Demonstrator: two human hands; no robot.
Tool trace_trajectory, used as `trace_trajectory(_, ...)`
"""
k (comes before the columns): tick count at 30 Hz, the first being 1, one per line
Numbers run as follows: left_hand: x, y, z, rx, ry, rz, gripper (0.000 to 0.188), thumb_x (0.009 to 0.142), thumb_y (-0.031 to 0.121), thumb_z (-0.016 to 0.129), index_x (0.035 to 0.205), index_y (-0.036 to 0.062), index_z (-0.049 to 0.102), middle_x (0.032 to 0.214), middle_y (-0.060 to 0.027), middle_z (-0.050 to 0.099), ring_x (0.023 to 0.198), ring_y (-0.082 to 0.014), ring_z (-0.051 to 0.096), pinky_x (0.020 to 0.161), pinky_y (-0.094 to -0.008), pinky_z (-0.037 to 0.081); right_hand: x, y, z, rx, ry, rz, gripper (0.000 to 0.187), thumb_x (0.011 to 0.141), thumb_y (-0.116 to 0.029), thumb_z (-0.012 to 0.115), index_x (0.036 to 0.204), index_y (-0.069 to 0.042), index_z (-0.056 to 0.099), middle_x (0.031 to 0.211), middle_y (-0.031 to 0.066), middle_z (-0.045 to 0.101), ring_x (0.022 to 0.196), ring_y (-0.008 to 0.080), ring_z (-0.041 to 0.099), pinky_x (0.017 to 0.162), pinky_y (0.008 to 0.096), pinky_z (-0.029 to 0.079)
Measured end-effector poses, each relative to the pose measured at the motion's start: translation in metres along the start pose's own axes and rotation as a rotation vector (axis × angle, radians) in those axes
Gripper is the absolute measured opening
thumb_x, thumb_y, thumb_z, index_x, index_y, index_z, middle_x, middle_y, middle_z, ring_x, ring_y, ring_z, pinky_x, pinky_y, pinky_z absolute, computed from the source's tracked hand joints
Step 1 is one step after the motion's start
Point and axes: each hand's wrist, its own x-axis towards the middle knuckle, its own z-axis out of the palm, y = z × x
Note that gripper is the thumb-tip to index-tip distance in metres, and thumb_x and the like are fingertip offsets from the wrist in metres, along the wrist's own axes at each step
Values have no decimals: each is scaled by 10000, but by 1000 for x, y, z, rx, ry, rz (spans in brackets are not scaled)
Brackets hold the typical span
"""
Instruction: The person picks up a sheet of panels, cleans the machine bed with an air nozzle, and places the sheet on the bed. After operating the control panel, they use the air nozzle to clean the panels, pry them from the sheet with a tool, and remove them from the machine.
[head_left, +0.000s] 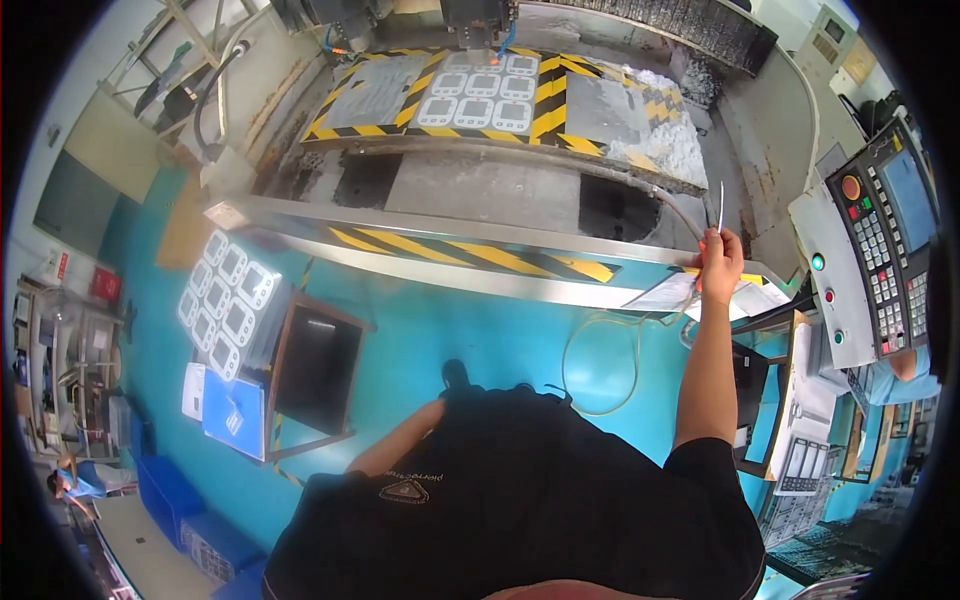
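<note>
My right hand (720, 264) is raised over the front rim (500, 232) of a large machine. Its fingers are closed around a thin, pale, upright rod-like tool (721, 206); the lower end is hidden in the grip. A grey hose (682, 212) runs close beside these fingers; whether it joins the tool I cannot tell. My left forearm (395, 440) reaches forward low by my body, its hand mostly hidden at the black shirt. Inside the machine, a sheet of white panels with square cut-outs (478, 112) lies on the bed between yellow-and-black striped tape.
White powder (660, 150) heaps on the bed's right. A control panel (885, 240) stands right. On the left, a stack of similar panel sheets (222, 300) sits by a dark-topped stand (318, 368). A hose loop (565, 365) lies on the floor. Another person (82, 482) is far left.
</note>
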Motion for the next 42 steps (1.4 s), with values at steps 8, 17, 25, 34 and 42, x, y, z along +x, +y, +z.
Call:
trace_trajectory(8, 16, 141, -102, -248, -48, -9, 277, 945, 263, 551, 1059, 74, 718, 1081, -181, 697, 1008, -366, 659, 850, -458, 517, -3, 19, -22, -86, 29, -20, 271, 957, -244, 676, 1076, -3, 638, 802, -4, 584, 597, 64, 510, 494, 234, 434)
trace_trajectory(17, -54, 15, -74, 300, -281, -211, 259, 897, 244, 585, 1035, 93, 743, 1089, -175, 701, 1017, -367, 665, 905, -469, 535, -4, 17, -22, -94, 38, -57, 271, 956, -242, 683, 1073, -1, 641, 790, -7, 580, 576, 60, 499, 482, 230, 416)
trace_trajectory(25, -52, -4, -30, 175, -180, -148, 287, 906, 275, 559, 1042, 89, 730, 1075, -181, 705, 995, -359, 674, 876, -463, 542, -1, 18, -24, -91, 1, -24, 249, 945, -213, 678, 1081, -6, 649, 843, 11, 641, 665, 57, 534, 556, 207, 429)
trace_trajectory(34, -8, 32, -67, -123, -40, -159, 236, 910, 217, 626, 1029, 31, 709, 862, -50, 672, 776, -164, 619, 697, -349, 508, -2, 17, -20, -73, 16, -67, 250, 960, -229, 678, 1051, 1, 645, 777, -2, 587, 567, 58, 495, 477, 230, 402)
trace_trajectory(42, -13, 23, -42, -138, -71, -275, 287, 914, 240, 601, 1113, 76, 730, 1120, -178, 708, 1063, -348, 658, 915, -444, 519, -2, 17, -21, -88, 18, -57, 276, 958, -245, 680, 1059, 9, 644, 768, 1, 585, 555, 64, 506, 473, 231, 412)
